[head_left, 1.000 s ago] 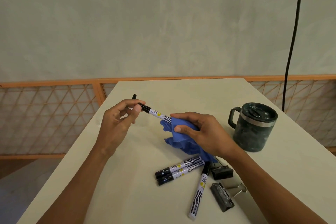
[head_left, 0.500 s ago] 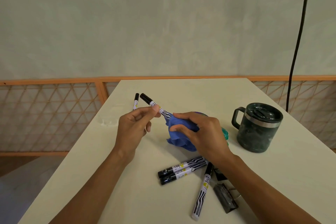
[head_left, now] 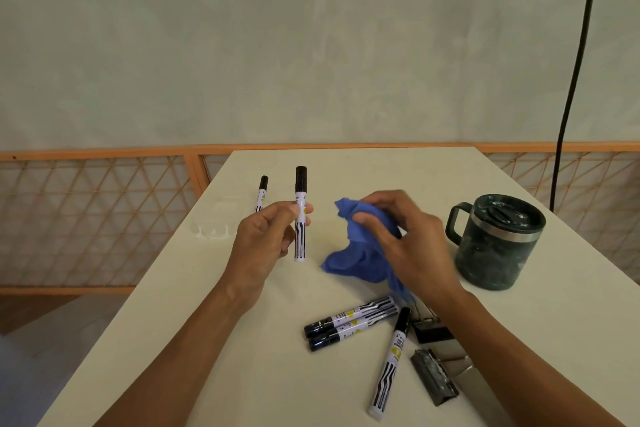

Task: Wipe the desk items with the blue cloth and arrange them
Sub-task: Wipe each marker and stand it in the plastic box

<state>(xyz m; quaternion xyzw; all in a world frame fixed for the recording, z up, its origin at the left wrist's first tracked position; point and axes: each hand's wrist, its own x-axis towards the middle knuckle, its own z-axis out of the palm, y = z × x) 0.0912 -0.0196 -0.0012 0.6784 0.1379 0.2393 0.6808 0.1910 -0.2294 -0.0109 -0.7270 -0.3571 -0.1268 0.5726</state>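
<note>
Head view, angled down on pale table (head_left: 381, 170).

Noted left hand (head_left: 263, 246) pinching held marker (head_left: 300, 215) near its middle, thumb and fingertips clamped on the barrel, remaining fingers curled into the palm. Held upright, black cap on top, lower end free above the table. Clear gap to the cloth on the right.

Noted right hand (head_left: 408, 246) gripping blue cloth (head_left: 356, 253), fingers and thumb curled round the bunched upper part. Loose folds hanging below the palm; cannot tell whether touching the table. Slight blur on this hand.

Counted 5 markers in all, 4 lying on the table:
- far marker (head_left: 261, 196), beyond the left hand, cap pointing away, lower part hidden behind the knuckles.
- pair of markers (head_left: 353, 321), side by side and touching, caps toward the left, near the right forearm.
- single marker (head_left: 391, 360), just right of the pair, cap pointing away, white end toward the near edge.

Logged 2 binder clips beside the single marker: black clip (head_left: 431, 331), partly hidden under the right forearm, and grey clip (head_left: 436, 381) nearer the camera.

Logged dark green mug (head_left: 495, 243) with lid on, upright, right of the right hand, handle facing left.

Background: orange lattice railing (head_left: 86, 218) behind the table, black cable (head_left: 568, 97) hanging against the wall at right.
</note>
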